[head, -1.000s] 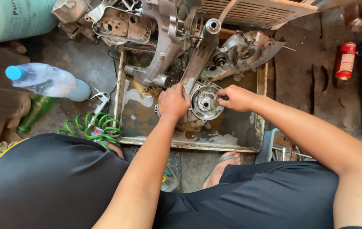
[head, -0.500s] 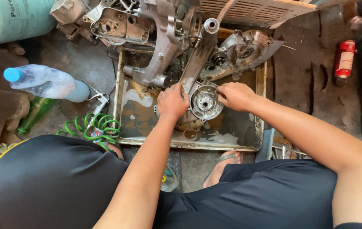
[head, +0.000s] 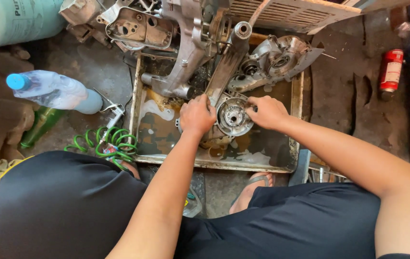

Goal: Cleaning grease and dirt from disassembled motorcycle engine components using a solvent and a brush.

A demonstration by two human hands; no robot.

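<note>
Two hands grip a round metal engine part (head: pixel 233 116) over the oily metal tray (head: pixel 297 103) on the floor: left hand (head: pixel 197 115) clasps its left edge, right hand (head: pixel 266 111) pinches its right rim. Engine casing (head: pixel 185 52) lies just behind; plastic bottle (head: pixel 53 91), green coiled hose (head: pixel 111 142) left, red can (head: pixel 390 72) well right.

Upper frame is blocked by engine casings (head: pixel 185 43). Open room is left in the tray's (head: pixel 297 96) lower half, probably oily. Left side is crowded by bottle (head: pixel 53 91) and green hose (head: pixel 113 144).
</note>
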